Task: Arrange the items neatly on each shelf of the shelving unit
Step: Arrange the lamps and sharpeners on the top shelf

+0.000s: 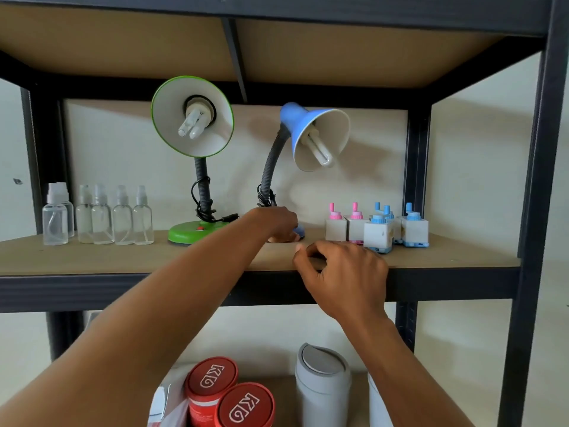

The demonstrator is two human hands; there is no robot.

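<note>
With the left hand (278, 224) clamped on the blue lamp (308, 140)'s base and the right hand (341, 272) loosely curled, empty, a careless shove risked toppling the top-heavy lamp.

I have one view only, from the head camera: it faces forward and slightly down, close to the dark metal shelving unit with brown board shelves (431, 260), its middle shelf near eye level (wide lens, so the uprights bow), the lower shelf at bottom.
</note>
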